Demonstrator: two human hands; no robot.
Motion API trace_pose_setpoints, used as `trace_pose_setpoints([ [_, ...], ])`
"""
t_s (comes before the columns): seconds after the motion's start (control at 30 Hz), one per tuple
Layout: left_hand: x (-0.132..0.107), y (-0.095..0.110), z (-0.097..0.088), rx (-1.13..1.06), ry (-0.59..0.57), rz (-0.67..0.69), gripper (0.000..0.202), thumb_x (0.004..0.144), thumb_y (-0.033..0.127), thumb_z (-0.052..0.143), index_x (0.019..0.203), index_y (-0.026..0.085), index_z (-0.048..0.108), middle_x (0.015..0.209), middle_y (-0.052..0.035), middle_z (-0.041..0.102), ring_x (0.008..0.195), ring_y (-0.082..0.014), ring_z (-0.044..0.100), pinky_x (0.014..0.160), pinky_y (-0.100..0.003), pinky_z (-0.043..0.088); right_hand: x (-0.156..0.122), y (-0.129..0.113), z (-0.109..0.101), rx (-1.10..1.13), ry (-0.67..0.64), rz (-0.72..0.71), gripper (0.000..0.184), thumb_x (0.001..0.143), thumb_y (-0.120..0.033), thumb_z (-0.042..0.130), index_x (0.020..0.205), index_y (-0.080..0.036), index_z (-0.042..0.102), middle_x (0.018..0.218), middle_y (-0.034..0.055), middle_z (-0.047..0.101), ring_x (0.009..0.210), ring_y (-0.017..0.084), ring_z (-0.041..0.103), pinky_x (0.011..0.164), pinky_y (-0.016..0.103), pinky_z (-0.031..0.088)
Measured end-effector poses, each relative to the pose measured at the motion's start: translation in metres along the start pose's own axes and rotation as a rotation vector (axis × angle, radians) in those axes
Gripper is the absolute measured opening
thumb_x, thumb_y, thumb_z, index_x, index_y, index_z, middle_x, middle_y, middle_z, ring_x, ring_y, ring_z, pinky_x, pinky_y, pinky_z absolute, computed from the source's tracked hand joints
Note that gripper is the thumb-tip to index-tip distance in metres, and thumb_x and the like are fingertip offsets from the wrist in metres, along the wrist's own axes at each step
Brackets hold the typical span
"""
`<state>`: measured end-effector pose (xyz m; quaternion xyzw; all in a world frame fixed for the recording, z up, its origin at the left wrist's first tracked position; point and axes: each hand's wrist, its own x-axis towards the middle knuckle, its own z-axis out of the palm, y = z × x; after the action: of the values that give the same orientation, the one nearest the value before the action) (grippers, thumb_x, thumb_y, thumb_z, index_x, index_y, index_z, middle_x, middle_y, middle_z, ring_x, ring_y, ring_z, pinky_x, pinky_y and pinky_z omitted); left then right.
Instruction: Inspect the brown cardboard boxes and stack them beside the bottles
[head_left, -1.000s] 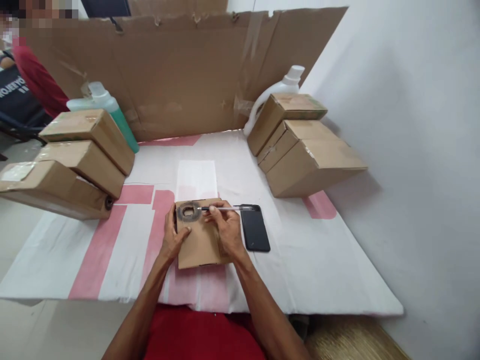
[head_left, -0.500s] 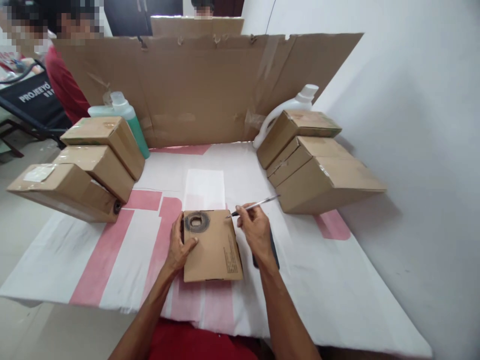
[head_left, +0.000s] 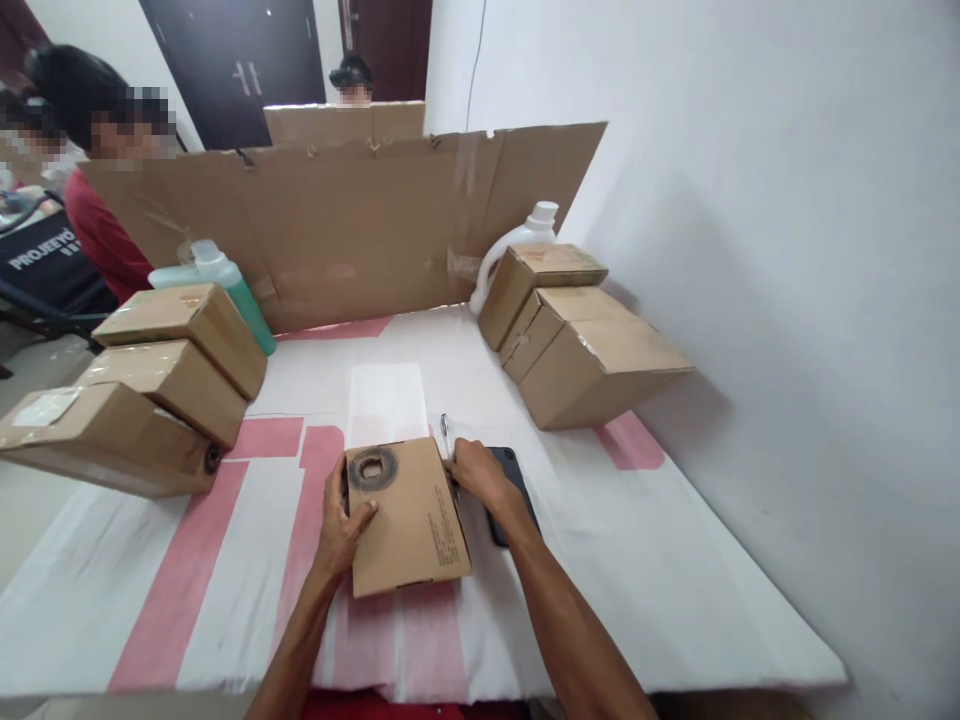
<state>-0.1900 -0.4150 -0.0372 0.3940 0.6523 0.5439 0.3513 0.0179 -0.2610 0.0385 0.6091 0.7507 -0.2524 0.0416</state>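
Note:
A small cardboard box [head_left: 409, 520] lies flat on the white and pink table cover [head_left: 225, 520] in front of me, with a roll of tape [head_left: 372, 468] resting on its far left corner. My left hand [head_left: 341, 525] grips the box's left edge, thumb on top. My right hand [head_left: 476, 473] rests at the box's right edge, fingers curled, over a black phone [head_left: 514, 490]. A pen [head_left: 445, 430] lies on the cover just beyond my right hand, with my fingertips at its near end.
Stacked cardboard boxes stand at the left [head_left: 150, 390] and right [head_left: 577, 335]. A green bottle [head_left: 225, 285] and a white jug [head_left: 517, 245] sit at the back by a cardboard screen [head_left: 345, 220]. Other people sit behind it. A wall runs along the right.
My right hand lowered the pen from the air onto the cover beside the box and came to the box's right edge. The left hand stayed on the box.

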Motion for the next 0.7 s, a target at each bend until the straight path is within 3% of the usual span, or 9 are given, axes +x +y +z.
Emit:
trace_pose_setpoints([
  [0.13,0.000,0.001,0.001,-0.037,-0.009,-0.016,0.092,0.082,0.048,0.072,0.161,0.024,0.032,0.161,-0.0152,0.042,0.149,-0.0348,0.045,0.119,-0.049,0.044,-0.030,0.024,-0.005,-0.012,0.125,0.119,0.041,0.101,-0.045,0.057,0.124,-0.011,0.062,0.120,0.0239,0.071,0.115,0.034,0.070,0.084,0.037,0.050],
  [0.27,0.000,0.006,0.002,-0.067,-0.014,-0.039,0.095,0.081,0.049,0.074,0.161,0.021,0.031,0.162,-0.0162,0.041,0.150,-0.0350,0.042,0.122,-0.049,0.039,-0.060,0.053,0.008,-0.047,0.173,0.347,0.064,0.089,-0.055,0.072,0.127,-0.006,0.057,0.127,0.0271,0.064,0.124,0.041,0.062,0.088,0.042,0.052],
  [0.47,0.004,0.017,-0.006,0.107,-0.042,-0.092,0.103,0.079,0.054,0.073,0.163,0.019,0.024,0.167,-0.0187,0.027,0.157,-0.0376,0.029,0.128,-0.053,0.028,-0.061,0.073,0.027,0.165,0.166,0.378,0.073,0.076,-0.055,0.080,0.122,-0.003,0.060,0.122,0.0288,0.068,0.116,0.042,0.067,0.087,0.043,0.053],
  [0.6,0.002,0.028,-0.010,0.258,-0.104,-0.076,0.099,0.077,0.057,0.074,0.160,0.020,0.033,0.160,-0.0184,0.035,0.155,-0.0387,0.029,0.127,-0.059,0.027,-0.060,0.083,0.036,0.640,0.209,0.259,0.044,0.079,-0.048,0.073,0.105,-0.013,0.071,0.102,0.0165,0.077,0.100,0.035,0.072,0.085,0.042,0.054],
  [0.7,-0.004,0.037,-0.007,0.310,-0.117,-0.106,0.107,0.074,0.059,0.077,0.162,0.021,0.028,0.159,-0.0180,0.036,0.152,-0.0398,0.031,0.125,-0.061,0.027,-0.075,0.077,0.033,1.183,0.270,0.175,0.053,0.073,-0.051,0.080,0.111,-0.016,0.071,0.100,0.0100,0.079,0.092,0.030,0.074,0.081,0.040,0.057],
])
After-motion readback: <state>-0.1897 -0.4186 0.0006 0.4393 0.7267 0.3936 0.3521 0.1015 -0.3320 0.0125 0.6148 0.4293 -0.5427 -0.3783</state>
